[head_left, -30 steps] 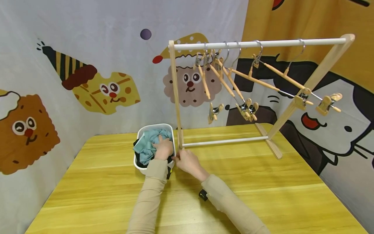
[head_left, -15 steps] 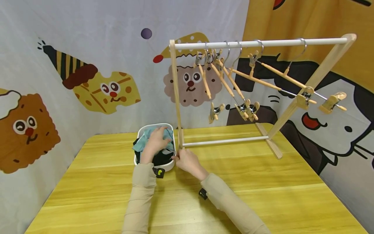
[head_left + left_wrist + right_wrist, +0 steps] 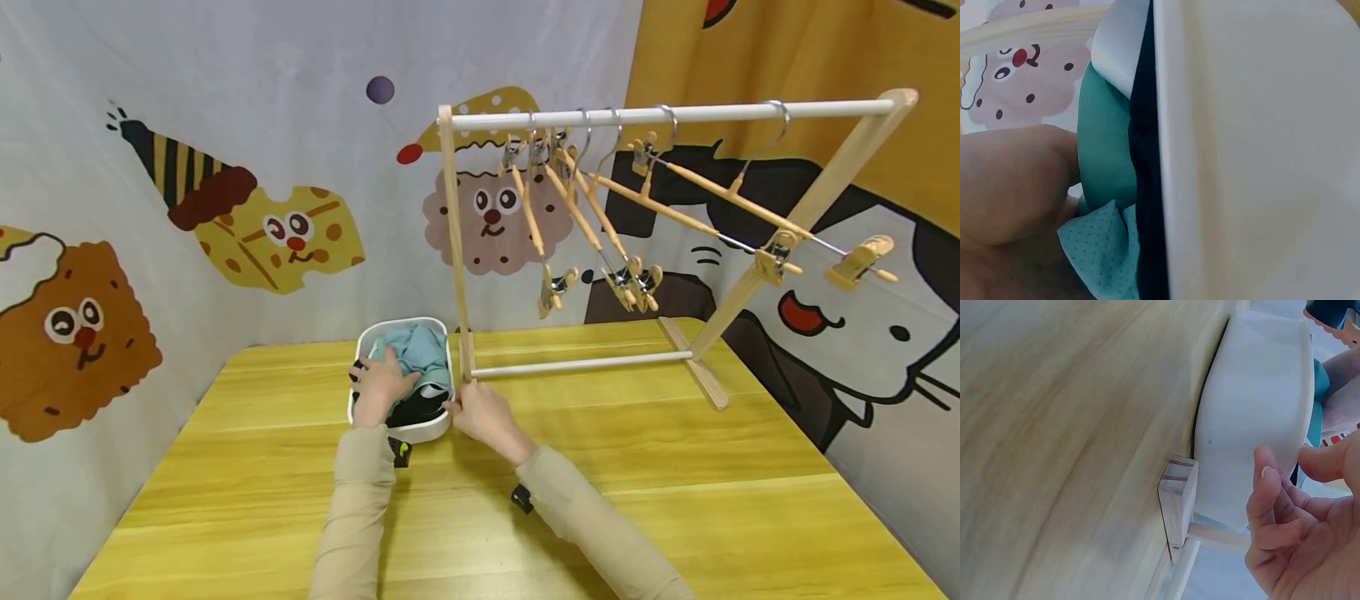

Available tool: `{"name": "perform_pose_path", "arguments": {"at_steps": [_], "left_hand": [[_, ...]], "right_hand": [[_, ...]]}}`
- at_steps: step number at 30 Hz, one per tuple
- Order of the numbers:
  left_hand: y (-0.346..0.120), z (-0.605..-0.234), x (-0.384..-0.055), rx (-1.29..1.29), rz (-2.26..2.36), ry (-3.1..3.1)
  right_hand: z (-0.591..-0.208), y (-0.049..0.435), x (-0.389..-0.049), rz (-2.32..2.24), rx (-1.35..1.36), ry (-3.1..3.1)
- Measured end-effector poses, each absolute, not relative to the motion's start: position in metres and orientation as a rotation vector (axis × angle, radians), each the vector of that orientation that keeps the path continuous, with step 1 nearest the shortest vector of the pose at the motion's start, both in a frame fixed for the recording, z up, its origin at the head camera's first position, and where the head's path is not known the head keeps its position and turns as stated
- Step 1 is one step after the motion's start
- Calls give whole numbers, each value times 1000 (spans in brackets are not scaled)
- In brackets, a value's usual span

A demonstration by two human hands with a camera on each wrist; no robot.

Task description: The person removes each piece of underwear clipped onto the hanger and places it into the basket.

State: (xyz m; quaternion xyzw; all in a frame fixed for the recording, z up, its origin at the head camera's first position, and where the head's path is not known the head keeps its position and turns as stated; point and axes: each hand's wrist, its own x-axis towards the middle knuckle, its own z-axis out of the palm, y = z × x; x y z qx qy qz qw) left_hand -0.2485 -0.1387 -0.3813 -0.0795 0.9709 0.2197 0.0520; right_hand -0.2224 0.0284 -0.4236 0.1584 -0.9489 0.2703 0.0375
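A white plastic basin (image 3: 423,432) stands on the table, filled with teal cloth (image 3: 422,350) and black cloth (image 3: 414,410). My left hand (image 3: 379,388) rests on the cloths at the basin's left side, fingers spread. In the left wrist view, dotted teal fabric (image 3: 1102,253) lies close beside that hand, but the fingertips are partly hidden. At the basin's right edge, my right hand (image 3: 487,421) pinches the rim. The right wrist view has the thumb over the rim and curled fingers (image 3: 1266,487) against the outer wall.
Just right of the basin stands a wooden rack with a white top rail (image 3: 705,112). Several clip hangers (image 3: 645,198) hang from it. The rack's wooden foot (image 3: 1179,494) sits against the basin. A patterned curtain (image 3: 300,75) backs the wooden table (image 3: 247,467).
My left hand has lifted from the middle of the teal cloth and shifted left within the basin. The teal cloth now lies farther back and right, with more black cloth exposed. My right hand stays put.
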Motion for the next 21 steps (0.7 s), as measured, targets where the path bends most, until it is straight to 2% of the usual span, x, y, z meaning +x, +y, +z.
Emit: {"name": "perform_pose_path", "arguments": {"at_steps": [21], "left_hand": [[-145,-394,-244,-144,655,2852]], "right_hand": [[-424,26,-222,900,476,-2900]]}}
